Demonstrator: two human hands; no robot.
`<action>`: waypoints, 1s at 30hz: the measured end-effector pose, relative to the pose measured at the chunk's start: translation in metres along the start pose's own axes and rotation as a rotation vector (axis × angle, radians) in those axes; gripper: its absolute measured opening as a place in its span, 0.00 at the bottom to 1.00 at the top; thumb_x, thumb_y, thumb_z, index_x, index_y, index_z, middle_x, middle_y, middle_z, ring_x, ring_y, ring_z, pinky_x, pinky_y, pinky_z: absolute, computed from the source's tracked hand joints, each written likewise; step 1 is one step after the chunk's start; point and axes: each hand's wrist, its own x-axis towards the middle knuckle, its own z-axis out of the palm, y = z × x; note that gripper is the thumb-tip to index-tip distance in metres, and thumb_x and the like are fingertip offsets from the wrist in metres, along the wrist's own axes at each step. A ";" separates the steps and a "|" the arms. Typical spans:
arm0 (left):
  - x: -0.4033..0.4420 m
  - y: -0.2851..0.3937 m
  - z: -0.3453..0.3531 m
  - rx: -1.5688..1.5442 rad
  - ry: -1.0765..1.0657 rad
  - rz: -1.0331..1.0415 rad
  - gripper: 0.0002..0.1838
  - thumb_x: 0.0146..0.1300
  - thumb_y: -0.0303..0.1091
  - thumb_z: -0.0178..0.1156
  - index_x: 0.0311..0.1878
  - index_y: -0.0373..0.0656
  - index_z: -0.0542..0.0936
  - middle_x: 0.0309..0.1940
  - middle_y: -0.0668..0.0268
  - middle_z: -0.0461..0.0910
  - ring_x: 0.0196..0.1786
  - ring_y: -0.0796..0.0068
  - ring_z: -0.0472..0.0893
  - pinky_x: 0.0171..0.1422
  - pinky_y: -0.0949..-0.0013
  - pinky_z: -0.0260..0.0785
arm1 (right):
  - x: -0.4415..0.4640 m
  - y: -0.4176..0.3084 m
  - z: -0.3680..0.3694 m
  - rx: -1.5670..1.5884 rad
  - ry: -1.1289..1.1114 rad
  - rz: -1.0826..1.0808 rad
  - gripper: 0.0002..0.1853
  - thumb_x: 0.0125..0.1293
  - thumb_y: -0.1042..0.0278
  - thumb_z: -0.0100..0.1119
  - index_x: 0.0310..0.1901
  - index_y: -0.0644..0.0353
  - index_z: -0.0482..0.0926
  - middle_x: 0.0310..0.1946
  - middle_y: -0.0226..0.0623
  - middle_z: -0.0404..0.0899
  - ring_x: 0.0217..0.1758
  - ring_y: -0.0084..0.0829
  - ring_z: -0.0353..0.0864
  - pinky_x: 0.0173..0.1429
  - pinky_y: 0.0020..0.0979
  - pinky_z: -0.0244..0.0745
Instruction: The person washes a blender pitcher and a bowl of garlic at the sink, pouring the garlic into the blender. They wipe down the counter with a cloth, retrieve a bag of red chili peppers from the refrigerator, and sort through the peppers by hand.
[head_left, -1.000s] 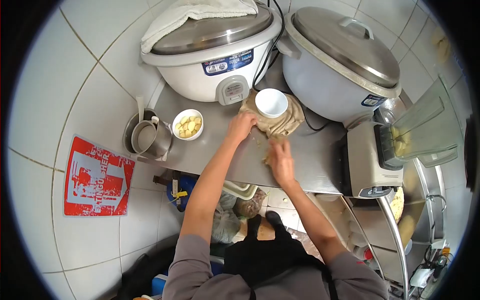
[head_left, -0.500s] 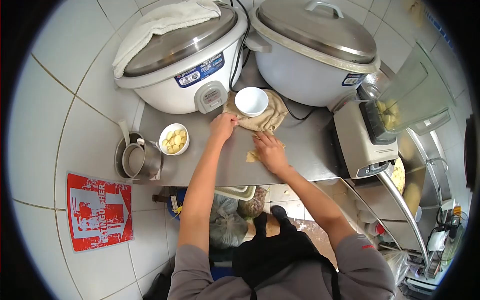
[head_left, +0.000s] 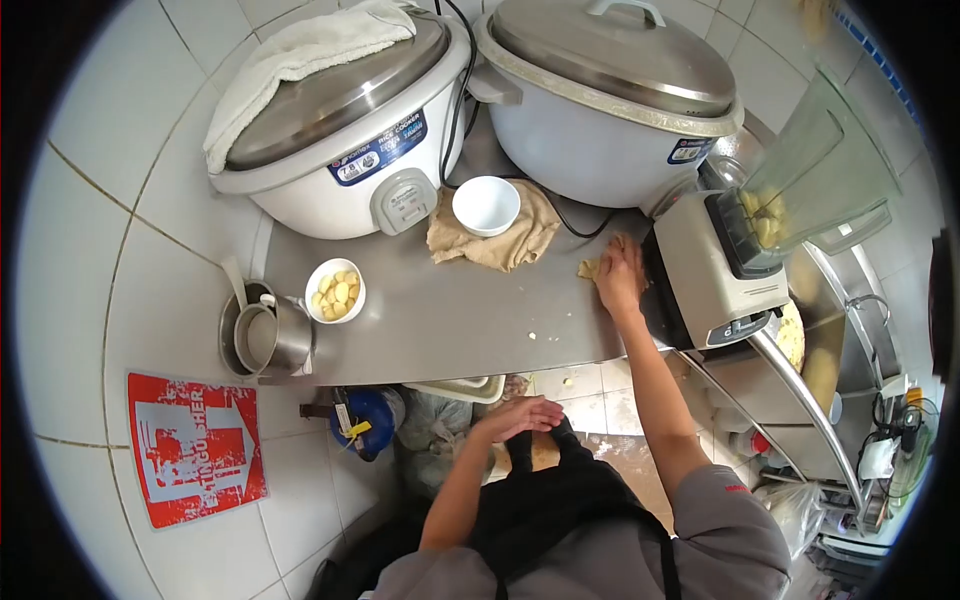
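On the counter (head_left: 430, 320), beside the blender (head_left: 725, 270), the right hand (head_left: 620, 275) covered a yellowish cloth (head_left: 587, 269); the left hand (head_left: 520, 417) hung well apart, off the edge, fingers extended, apparently holding nothing. Pale crumbs (head_left: 531, 336) lay uncollected near the front. The cloth was mostly hidden; I couldn't tell its grip.

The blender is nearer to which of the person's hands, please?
Right. The right hand is over the counter, just beside the blender; the left hand is off the counter, farther away.
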 end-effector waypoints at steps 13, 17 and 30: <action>0.050 0.001 0.021 -0.238 -0.123 0.128 0.26 0.67 0.45 0.31 0.57 0.35 0.64 0.54 0.57 0.69 0.57 0.66 0.69 0.62 0.64 0.59 | -0.070 -0.002 -0.067 -0.119 0.042 0.143 0.18 0.56 0.68 0.49 0.48 0.66 0.70 0.54 0.49 0.64 0.57 0.50 0.62 0.59 0.45 0.59; 0.058 -0.005 0.023 -0.237 -0.147 0.080 0.26 0.67 0.44 0.30 0.57 0.36 0.65 0.54 0.57 0.70 0.56 0.66 0.70 0.61 0.65 0.60 | -0.050 -0.007 -0.037 -0.171 0.002 0.151 0.19 0.56 0.66 0.50 0.48 0.67 0.70 0.55 0.50 0.64 0.58 0.50 0.61 0.59 0.46 0.58; 0.045 0.020 0.017 -0.372 -0.046 0.198 0.29 0.67 0.45 0.29 0.58 0.29 0.60 0.57 0.50 0.65 0.60 0.60 0.65 0.64 0.64 0.58 | 0.008 -0.015 -0.013 0.408 -0.113 -0.345 0.16 0.55 0.74 0.48 0.47 0.65 0.72 0.49 0.48 0.70 0.54 0.47 0.67 0.57 0.38 0.63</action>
